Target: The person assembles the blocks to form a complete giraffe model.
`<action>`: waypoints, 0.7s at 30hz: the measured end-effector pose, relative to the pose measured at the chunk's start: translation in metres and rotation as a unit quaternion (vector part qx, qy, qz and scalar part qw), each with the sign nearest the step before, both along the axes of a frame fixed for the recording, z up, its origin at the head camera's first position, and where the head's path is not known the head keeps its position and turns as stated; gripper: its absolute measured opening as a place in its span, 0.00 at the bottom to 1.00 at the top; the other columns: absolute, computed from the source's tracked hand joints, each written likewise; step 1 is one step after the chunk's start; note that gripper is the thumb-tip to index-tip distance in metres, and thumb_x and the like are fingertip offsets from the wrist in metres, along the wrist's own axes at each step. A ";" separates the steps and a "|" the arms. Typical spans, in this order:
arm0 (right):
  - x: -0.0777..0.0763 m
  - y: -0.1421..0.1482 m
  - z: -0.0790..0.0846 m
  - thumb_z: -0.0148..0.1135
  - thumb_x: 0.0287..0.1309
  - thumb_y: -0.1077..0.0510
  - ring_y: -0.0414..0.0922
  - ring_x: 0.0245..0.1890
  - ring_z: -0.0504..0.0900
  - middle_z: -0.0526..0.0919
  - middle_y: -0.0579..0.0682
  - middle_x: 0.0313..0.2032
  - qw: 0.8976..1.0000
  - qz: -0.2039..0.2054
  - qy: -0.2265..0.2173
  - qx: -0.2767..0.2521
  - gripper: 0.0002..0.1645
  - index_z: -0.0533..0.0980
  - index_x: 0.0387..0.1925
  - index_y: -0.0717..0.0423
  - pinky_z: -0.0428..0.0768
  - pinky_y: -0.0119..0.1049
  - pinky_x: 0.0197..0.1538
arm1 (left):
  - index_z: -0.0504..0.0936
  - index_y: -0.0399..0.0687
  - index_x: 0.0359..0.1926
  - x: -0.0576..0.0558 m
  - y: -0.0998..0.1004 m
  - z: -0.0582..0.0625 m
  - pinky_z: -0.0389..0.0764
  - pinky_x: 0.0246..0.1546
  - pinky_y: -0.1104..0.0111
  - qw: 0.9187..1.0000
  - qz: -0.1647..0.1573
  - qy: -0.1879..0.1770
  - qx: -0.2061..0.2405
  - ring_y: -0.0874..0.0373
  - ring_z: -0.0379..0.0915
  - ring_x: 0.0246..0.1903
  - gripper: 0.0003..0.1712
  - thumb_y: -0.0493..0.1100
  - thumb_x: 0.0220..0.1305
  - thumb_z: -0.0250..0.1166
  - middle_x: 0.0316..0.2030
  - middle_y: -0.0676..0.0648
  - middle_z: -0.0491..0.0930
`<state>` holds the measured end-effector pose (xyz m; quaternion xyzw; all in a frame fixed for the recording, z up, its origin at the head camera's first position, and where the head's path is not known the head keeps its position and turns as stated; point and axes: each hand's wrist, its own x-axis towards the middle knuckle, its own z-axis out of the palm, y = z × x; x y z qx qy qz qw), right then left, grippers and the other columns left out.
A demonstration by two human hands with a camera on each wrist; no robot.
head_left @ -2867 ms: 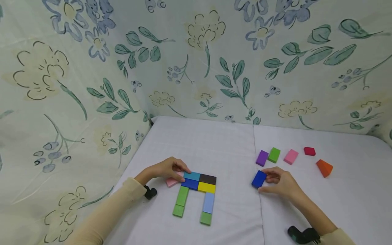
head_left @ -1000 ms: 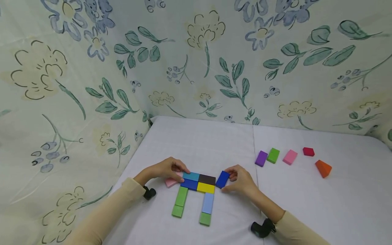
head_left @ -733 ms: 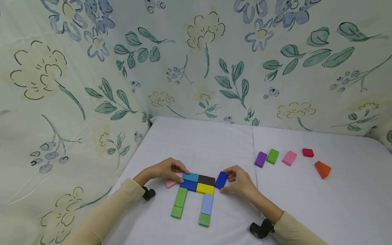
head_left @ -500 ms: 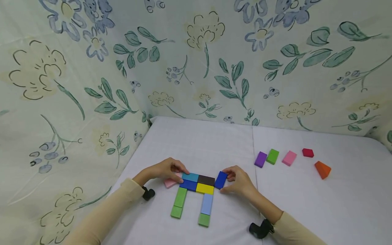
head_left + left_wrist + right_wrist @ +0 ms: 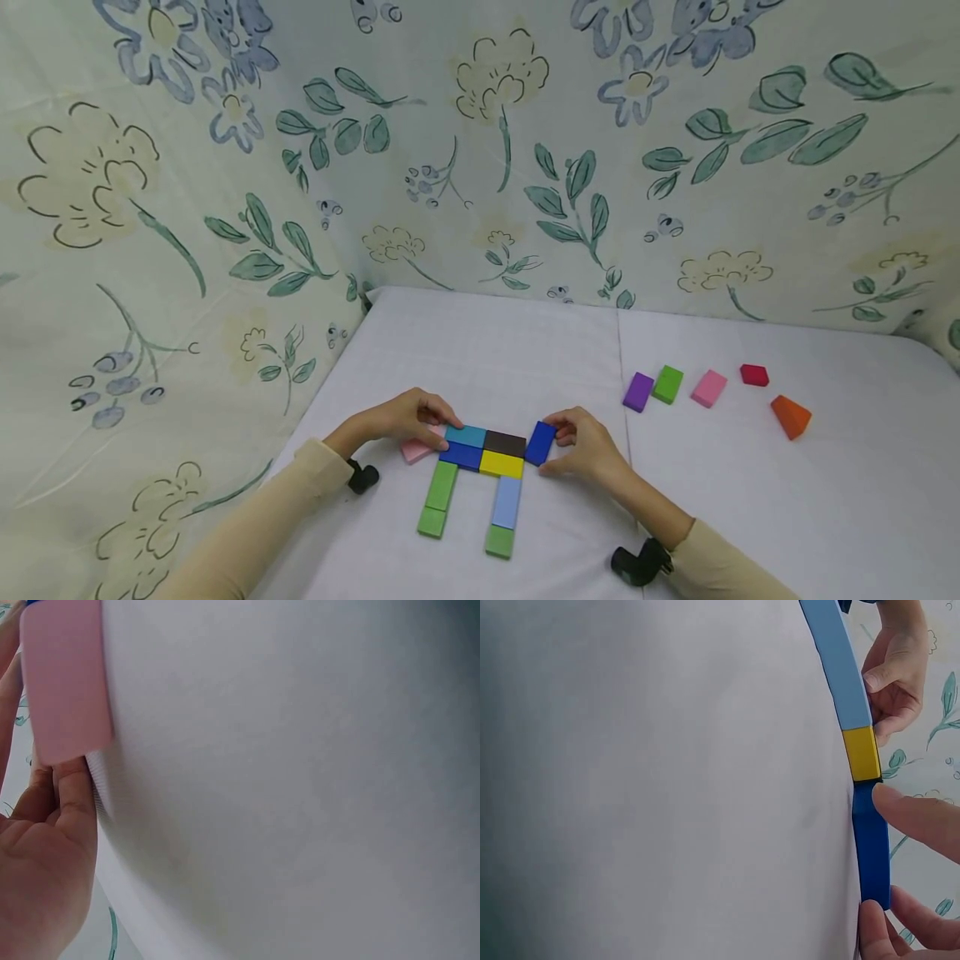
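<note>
My left hand (image 5: pixel 405 419) holds the pale pink block (image 5: pixel 416 451) at the row's left end, thumb and index finger reaching to the teal block (image 5: pixel 466 436) and the blue block (image 5: pixel 460 455). To their right lie a dark brown block (image 5: pixel 506 443) and a yellow block (image 5: pixel 501 463). Two legs run toward me: green blocks (image 5: pixel 440 487) on the left, a light blue block (image 5: pixel 506 502) and a green block (image 5: pixel 499 541) on the right. My right hand (image 5: pixel 588 442) pinches a tilted dark blue block (image 5: pixel 541 442) by its ends; the right wrist view shows it against the yellow block (image 5: pixel 863 754).
Loose blocks lie at the back right: purple (image 5: pixel 638 392), green (image 5: pixel 667 384), pink (image 5: pixel 708 388), red (image 5: pixel 754 374) and an orange wedge (image 5: pixel 791 417). White cloth (image 5: pixel 495 350) covers the table; a flowered curtain (image 5: pixel 480 208) hangs behind and to the left.
My right hand has carried the dark blue block leftward to the row's right end; over the last half second it stays nearly still there. The left hand has kept its place.
</note>
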<state>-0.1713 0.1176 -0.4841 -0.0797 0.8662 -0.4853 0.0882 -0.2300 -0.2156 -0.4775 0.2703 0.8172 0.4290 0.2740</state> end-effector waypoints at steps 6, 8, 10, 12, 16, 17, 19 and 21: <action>-0.001 0.003 0.001 0.85 0.34 0.67 0.47 0.39 0.79 0.78 0.53 0.41 1.000 0.017 -0.008 -0.021 0.35 0.80 0.49 0.67 0.83 0.38 0.48 | 0.89 0.48 0.49 0.000 -0.001 -0.001 0.77 0.55 0.63 1.000 0.002 0.000 0.002 0.55 0.74 0.49 0.18 0.38 0.56 0.76 0.49 0.52 0.83; -0.002 0.005 0.001 0.84 0.36 0.67 0.48 0.39 0.79 0.79 0.54 0.41 0.999 0.025 -0.006 -0.031 0.34 0.79 0.49 0.69 0.83 0.38 0.47 | 0.89 0.49 0.49 0.000 0.000 -0.001 0.77 0.55 0.63 1.000 0.002 0.000 -0.001 0.55 0.74 0.48 0.18 0.39 0.56 0.77 0.49 0.52 0.83; -0.002 0.006 0.001 0.83 0.36 0.68 0.48 0.38 0.79 0.79 0.55 0.41 0.999 0.032 -0.004 -0.039 0.33 0.79 0.49 0.70 0.83 0.38 0.46 | 0.89 0.49 0.49 0.000 -0.001 -0.001 0.77 0.54 0.63 1.000 0.002 0.002 -0.003 0.55 0.74 0.48 0.18 0.39 0.56 0.77 0.49 0.53 0.83; -0.001 0.007 0.002 0.83 0.37 0.68 0.48 0.38 0.79 0.79 0.56 0.41 0.998 0.036 -0.002 -0.044 0.33 0.79 0.49 0.71 0.83 0.38 0.46 | 0.89 0.50 0.49 0.000 0.000 -0.001 0.77 0.54 0.63 1.000 0.002 0.003 -0.006 0.55 0.74 0.48 0.18 0.40 0.55 0.77 0.49 0.53 0.82; -0.001 0.007 0.002 0.83 0.37 0.68 0.48 0.38 0.79 0.80 0.55 0.40 0.998 0.036 0.000 -0.043 0.33 0.79 0.49 0.71 0.83 0.37 0.46 | 0.89 0.50 0.49 0.000 0.000 0.000 0.77 0.54 0.64 1.000 0.002 0.002 -0.004 0.55 0.74 0.49 0.18 0.39 0.55 0.77 0.49 0.53 0.82; -0.001 0.007 0.002 0.83 0.37 0.68 0.48 0.38 0.79 0.80 0.55 0.40 0.998 0.035 0.000 -0.043 0.33 0.79 0.48 0.71 0.83 0.37 0.46 | 0.89 0.50 0.49 0.001 0.000 0.001 0.77 0.54 0.64 1.000 0.002 0.001 -0.003 0.55 0.74 0.49 0.18 0.39 0.55 0.77 0.49 0.53 0.83; -0.001 0.007 0.002 0.83 0.37 0.68 0.48 0.38 0.79 0.79 0.55 0.40 0.999 0.035 0.001 -0.041 0.32 0.79 0.48 0.71 0.83 0.37 0.46 | 0.89 0.49 0.49 0.001 0.000 0.001 0.77 0.54 0.64 1.000 0.002 0.001 -0.001 0.55 0.75 0.49 0.18 0.39 0.55 0.77 0.49 0.53 0.83; -0.001 0.007 0.003 0.83 0.38 0.68 0.48 0.38 0.79 0.79 0.55 0.40 0.999 0.035 0.001 -0.039 0.32 0.79 0.48 0.71 0.83 0.38 0.46 | 0.88 0.48 0.49 0.002 0.000 0.001 0.77 0.54 0.64 1.000 0.001 0.002 0.000 0.55 0.75 0.49 0.18 0.38 0.55 0.77 0.49 0.52 0.83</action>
